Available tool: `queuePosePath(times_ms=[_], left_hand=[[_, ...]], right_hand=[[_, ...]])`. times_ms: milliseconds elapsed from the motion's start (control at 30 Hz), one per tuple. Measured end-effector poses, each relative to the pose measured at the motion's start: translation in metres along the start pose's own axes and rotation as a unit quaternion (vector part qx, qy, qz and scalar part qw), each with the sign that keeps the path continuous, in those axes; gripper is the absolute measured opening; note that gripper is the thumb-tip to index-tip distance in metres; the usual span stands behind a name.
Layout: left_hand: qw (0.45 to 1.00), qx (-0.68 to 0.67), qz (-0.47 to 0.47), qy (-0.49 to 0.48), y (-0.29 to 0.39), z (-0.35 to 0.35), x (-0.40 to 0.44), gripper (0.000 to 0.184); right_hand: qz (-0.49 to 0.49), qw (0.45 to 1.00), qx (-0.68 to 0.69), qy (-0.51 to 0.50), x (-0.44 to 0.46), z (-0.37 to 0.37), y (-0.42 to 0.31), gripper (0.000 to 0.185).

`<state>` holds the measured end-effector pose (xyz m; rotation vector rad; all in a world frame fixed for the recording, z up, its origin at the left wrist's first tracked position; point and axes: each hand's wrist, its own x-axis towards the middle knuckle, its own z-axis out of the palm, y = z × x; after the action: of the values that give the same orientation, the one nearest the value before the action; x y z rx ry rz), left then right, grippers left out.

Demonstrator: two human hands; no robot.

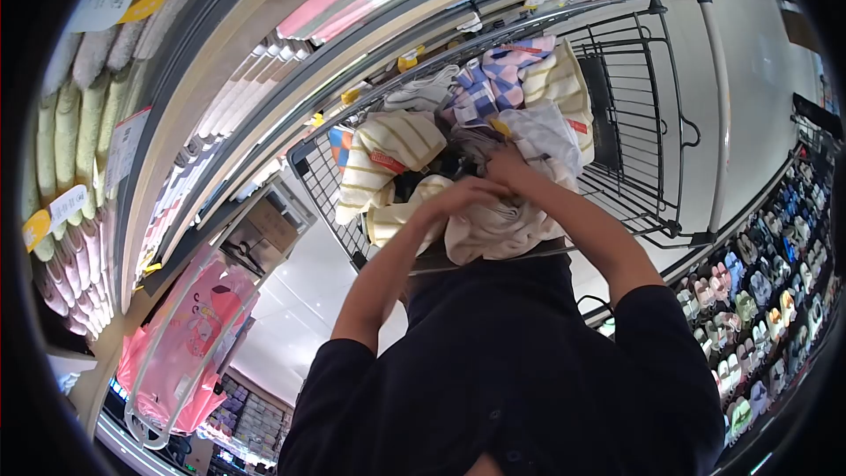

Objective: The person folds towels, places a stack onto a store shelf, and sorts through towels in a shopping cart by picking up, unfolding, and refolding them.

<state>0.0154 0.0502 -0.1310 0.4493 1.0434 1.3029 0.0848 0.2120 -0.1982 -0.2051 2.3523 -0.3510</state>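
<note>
Both hands are over a wire shopping cart (656, 115) filled with folded cloth goods. My right hand (508, 167) reaches into the middle of the pile, its fingers bent into a dark grey towel (476, 145) and partly hidden by it. Just left of it, my left hand (470, 197) lies over the near side, fingers stretched out above a beige cloth (493, 229). Cream towels with olive stripes (388, 145) lie at the left and far right. A blue, pink and white checked cloth (493, 79) and a whitish cloth (546, 132) sit beyond my hands.
Shelves of folded towels (92, 137) with yellow price tags curve along the left and top. Pink bags (189, 344) hang on a rack at lower left, near a cardboard box (269, 225). Racks of slippers (758, 300) line the right side.
</note>
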Motion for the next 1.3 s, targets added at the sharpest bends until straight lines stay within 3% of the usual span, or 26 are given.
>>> queuePosePath(times_ms=[67, 100, 133, 167, 233, 267, 333, 367, 433, 467, 500, 567, 700, 767, 800, 833, 900, 933, 1000, 1033, 1100, 1133, 1167, 1233, 1267, 1300], left_hand=[[0.991, -0.047, -0.102, 0.075, 0.005, -0.026, -0.009, 0.029], [0.97, 0.137, -0.158, 0.124, -0.007, -0.042, -0.007, 0.031], [0.91, 0.316, -0.207, 0.171, -0.027, -0.058, -0.003, 0.033], [0.91, 0.315, -0.206, 0.172, -0.047, -0.069, -0.001, 0.033], [0.854, 0.451, -0.199, 0.164, -0.075, -0.078, 0.003, 0.051], [0.856, 0.45, -0.197, 0.161, -0.082, -0.077, 0.008, 0.051], [0.75, 0.537, 0.124, 0.365, -0.093, -0.072, 0.023, 0.074], [0.754, 0.534, 0.127, 0.361, -0.11, -0.076, 0.035, 0.074], [0.881, 0.318, 0.011, 0.35, -0.134, -0.089, 0.068, 0.091], [0.908, 0.235, -0.126, 0.322, -0.126, -0.097, 0.079, 0.089], [0.913, 0.235, -0.118, 0.312, -0.12, -0.099, 0.084, 0.089], [0.948, 0.007, -0.045, 0.315, -0.114, -0.102, 0.094, 0.076], [0.915, 0.154, -0.128, 0.351, -0.103, -0.102, 0.081, 0.057], [0.963, -0.024, -0.056, 0.264, -0.091, -0.097, 0.055, 0.043], [0.966, -0.018, -0.061, 0.252, -0.057, -0.085, 0.031, 0.047], [0.963, -0.01, -0.065, 0.26, -0.034, -0.075, 0.009, 0.047], [0.947, -0.079, 0.135, 0.282, -0.002, -0.057, -0.025, 0.047], [0.946, -0.074, 0.139, 0.283, 0.011, -0.054, -0.032, 0.047], [0.875, -0.386, 0.237, 0.171, 0.032, -0.051, -0.037, 0.046], [0.875, -0.385, 0.242, 0.168, 0.046, -0.043, -0.036, 0.046], [0.875, -0.418, 0.186, 0.158, 0.063, -0.018, -0.03, 0.047], [0.899, -0.386, 0.137, 0.158, 0.051, -0.015, -0.019, 0.047], [0.938, -0.316, 0.114, 0.08, 0.056, -0.003, -0.014, 0.05], [0.924, -0.368, 0.075, 0.075, 0.073, 0.04, -0.007, 0.038], [0.924, -0.368, 0.077, 0.072, 0.083, 0.048, -0.007, 0.038], [0.993, -0.108, 0.035, -0.019, 0.091, 0.056, -0.009, 0.031]], right_hand=[[-0.012, 0.992, -0.075, -0.102, -0.032, -0.031, -0.004, 0.039], [-0.012, 0.991, -0.075, -0.107, -0.038, -0.02, -0.003, 0.039], [-0.02, 0.996, -0.082, -0.014, -0.04, -0.002, 0.002, 0.036], [-0.028, 0.993, -0.087, 0.081, -0.039, 0.008, 0.006, 0.034], [-0.011, 0.996, -0.073, 0.058, -0.036, 0.008, 0.003, 0.033], [0.006, 0.997, -0.061, 0.037, -0.033, 0.008, 0.002, 0.031], [0.032, 0.995, -0.062, 0.066, -0.02, 0.022, -0.007, 0.028], [0.054, 0.992, -0.062, 0.094, -0.017, 0.023, -0.015, 0.026], [0.071, 0.99, -0.051, 0.113, -0.018, 0.027, -0.028, 0.023], [0.07, 0.987, -0.051, 0.136, -0.016, 0.029, -0.032, 0.023], [0.071, 0.983, -0.051, 0.16, -0.016, 0.03, -0.033, 0.024], [0.066, 0.985, -0.057, 0.151, -0.02, 0.028, -0.033, 0.024], [0.03, 0.976, -0.018, 0.213, -0.026, 0.021, -0.029, 0.02], [0.058, 0.976, 0.139, 0.156, -0.023, 0.007, -0.025, 0.017], [0.073, 0.936, 0.253, 0.235, -0.033, -0.003, -0.026, 0.015], [0.123, 0.884, 0.365, 0.265, -0.04, -0.013, -0.029, 0.026], [0.166, 0.834, 0.486, 0.203, -0.066, -0.042, -0.032, 0.052], [0.161, 0.834, 0.486, 0.208, -0.072, -0.054, -0.039, 0.052], [0.006, 0.694, 0.658, 0.291, -0.087, -0.072, -0.049, 0.083], [0.004, 0.697, 0.654, 0.293, -0.091, -0.081, -0.049, 0.083], [-0.04, 0.65, 0.704, 0.282, -0.101, -0.091, -0.054, 0.094], [-0.095, 0.575, 0.756, 0.298, -0.102, -0.098, -0.052, 0.088], [-0.06, 0.5, 0.824, 0.258, -0.12, -0.113, -0.046, 0.075], [-0.019, 0.467, 0.84, 0.276, -0.156, -0.132, -0.028, 0.059], [0.005, 0.489, 0.823, 0.288, -0.176, -0.139, -0.016, 0.056], [0.03, 0.511, 0.806, 0.298, -0.196, -0.141, 0.0, 0.052]])
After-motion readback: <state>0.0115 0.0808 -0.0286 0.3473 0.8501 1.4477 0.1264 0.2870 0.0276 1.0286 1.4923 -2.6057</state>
